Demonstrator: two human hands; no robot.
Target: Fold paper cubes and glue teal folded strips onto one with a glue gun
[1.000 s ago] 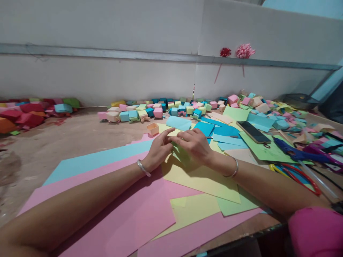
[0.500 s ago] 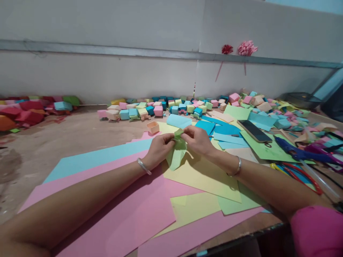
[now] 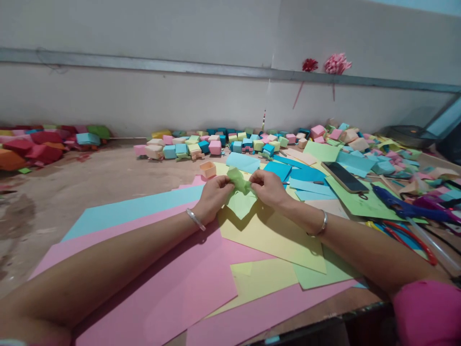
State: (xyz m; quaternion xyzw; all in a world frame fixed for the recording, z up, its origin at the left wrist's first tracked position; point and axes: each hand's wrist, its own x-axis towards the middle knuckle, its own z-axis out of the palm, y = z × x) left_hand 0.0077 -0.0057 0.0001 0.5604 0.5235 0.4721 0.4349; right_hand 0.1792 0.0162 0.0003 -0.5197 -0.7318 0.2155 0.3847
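A creased light green sheet of paper (image 3: 242, 202) is held up between both hands, partly folded, its lower corner pointing down over a pale yellow sheet (image 3: 273, 235). My left hand (image 3: 215, 196) pinches its left edge between thumb and fingers. On the opposite edge, my right hand (image 3: 269, 189) grips it the same way. The fingertips hide parts of the folds. Just beyond my left hand stands a small peach open paper box (image 3: 208, 169). Pink sheets (image 3: 173, 283) and a light blue sheet (image 3: 137, 209) lie under my left forearm.
Rows of small folded paper boxes (image 3: 215, 147) line the wall, with red and orange ones (image 3: 45, 152) at the left. A phone (image 3: 345, 177), a blue glue gun (image 3: 399, 204) and red-handled scissors (image 3: 414, 240) lie on the right. The table's front edge (image 3: 324, 319) shows below.
The green paper has been spread wider between my hands, and its folded top opens out more. My right hand has shifted slightly right. The whole view has moved a little.
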